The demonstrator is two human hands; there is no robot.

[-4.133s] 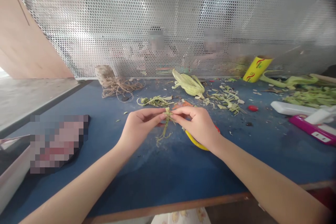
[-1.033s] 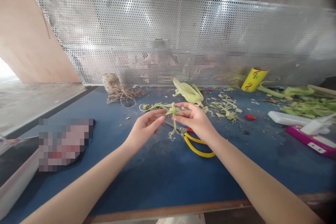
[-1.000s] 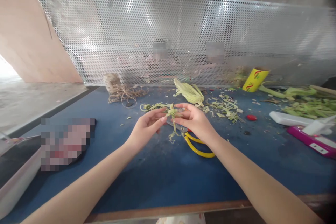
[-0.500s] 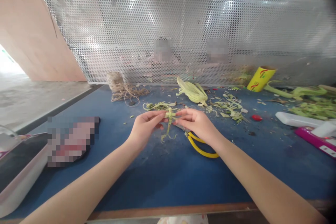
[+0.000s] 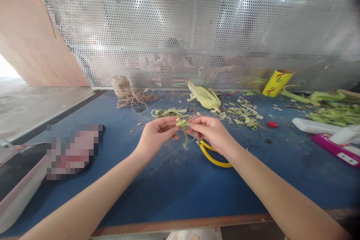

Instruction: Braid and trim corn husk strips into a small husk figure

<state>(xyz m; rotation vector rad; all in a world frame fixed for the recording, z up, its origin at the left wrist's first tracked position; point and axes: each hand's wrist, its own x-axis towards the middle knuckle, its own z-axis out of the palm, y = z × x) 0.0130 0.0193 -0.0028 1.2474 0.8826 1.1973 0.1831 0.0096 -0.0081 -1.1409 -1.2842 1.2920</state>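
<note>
Above the middle of the blue table (image 5: pixel 180 191), both hands meet around a small bundle (image 5: pixel 182 123) of green husk strips. The left hand (image 5: pixel 156 135) pinches it from one side with thumb and fingertips and the right hand (image 5: pixel 212 133) from the other, each closed narrowly on the strips. The bundle is held off the table between the fingertips, with a thin tail dangling below.

By the look of it, the strips are already gathered and bound into a tight knot at the top, while the tail hangs loose and untrimmed (the scissors (image 5: pixel 213 160) lie untouched just under the right wrist). More cut strips (image 5: pixel 244 112), a whole husk (image 5: pixel 205 97) and a tangle of twine (image 5: pixel 133 97) sit farther back, unused.

Little differs from half a second ago: the same two-sided pinch, with the hands a touch nearer each other. Four seconds ago the tail hung longer and the right hand hid most of the scissors.
</note>
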